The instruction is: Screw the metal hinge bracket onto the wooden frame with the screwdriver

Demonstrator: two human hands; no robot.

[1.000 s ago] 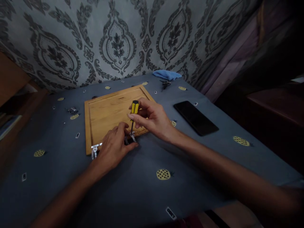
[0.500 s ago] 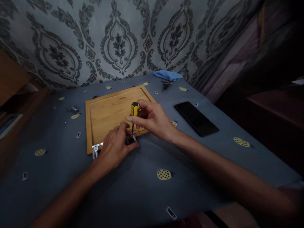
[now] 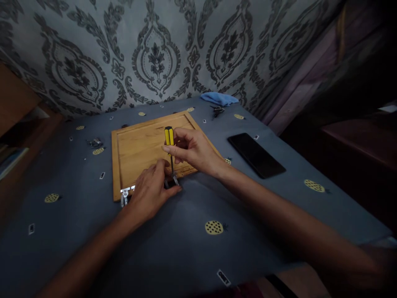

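A framed wooden panel (image 3: 142, 145) lies on the blue patterned cloth. Along its near edge, one metal hinge (image 3: 124, 195) shows at the left corner. My left hand (image 3: 150, 188) rests at that edge, its fingers closed around a second metal hinge (image 3: 175, 179), partly hidden by the fingers. My right hand (image 3: 195, 150) grips a yellow and black screwdriver (image 3: 169, 136) between thumb and fingers. The screwdriver stands nearly upright, leaning slightly left at the top, its tip down at the second hinge.
A black phone (image 3: 257, 155) lies right of the panel. Behind are a blue cloth (image 3: 219, 98) and a small dark object (image 3: 217, 111). Small metal parts (image 3: 95, 143) lie to the left. A wooden shelf (image 3: 18, 120) stands at the far left, before a patterned wall.
My right hand has moved slightly left and up with the screwdriver handle, which now tilts left. My left hand has stayed at the hinge.
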